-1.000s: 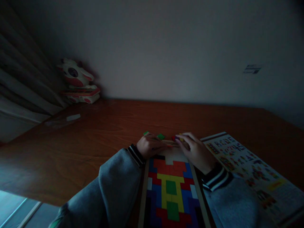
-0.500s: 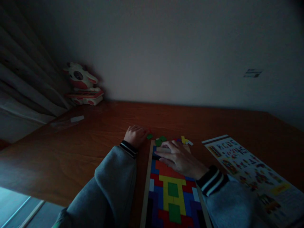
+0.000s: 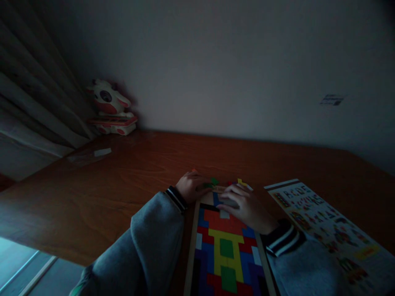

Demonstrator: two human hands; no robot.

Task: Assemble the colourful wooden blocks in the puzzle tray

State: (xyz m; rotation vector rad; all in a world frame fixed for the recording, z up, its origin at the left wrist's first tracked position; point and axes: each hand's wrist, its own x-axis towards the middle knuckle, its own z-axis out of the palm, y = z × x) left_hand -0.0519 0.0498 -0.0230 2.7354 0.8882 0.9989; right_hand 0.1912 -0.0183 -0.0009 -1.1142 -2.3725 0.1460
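A wooden-framed puzzle board [image 3: 190,255] holds flat coloured blocks: red, yellow, green, blue, purple, black and white. Above its top left corner my left hand [image 3: 191,187] reaches rightward, fingers stretched toward small green pieces [image 3: 214,181]; its palm side is hidden. My right hand [image 3: 247,207] lies over the upper right of the board with its fingers apart. Near its fingertips are a blue piece [image 3: 216,199] and a small white piece [image 3: 224,214] at the top of the orange-red area [image 3: 224,223]. Bare wood shows in the board's top left.
Yellow and white pieces [image 3: 241,182] lie past the board's far edge. A printed pattern sheet [image 3: 321,226] is on the right of the wooden table [image 3: 148,164]. At the far left stand a cow-shaped toy [image 3: 111,107] and a clear bag with a white label [image 3: 102,152], near a curtain [image 3: 37,102].
My left hand has moved right, over the board's top corner. My right hand has shifted slightly right. Blue has gone from the top left corner, and a white piece now shows by my right fingers.
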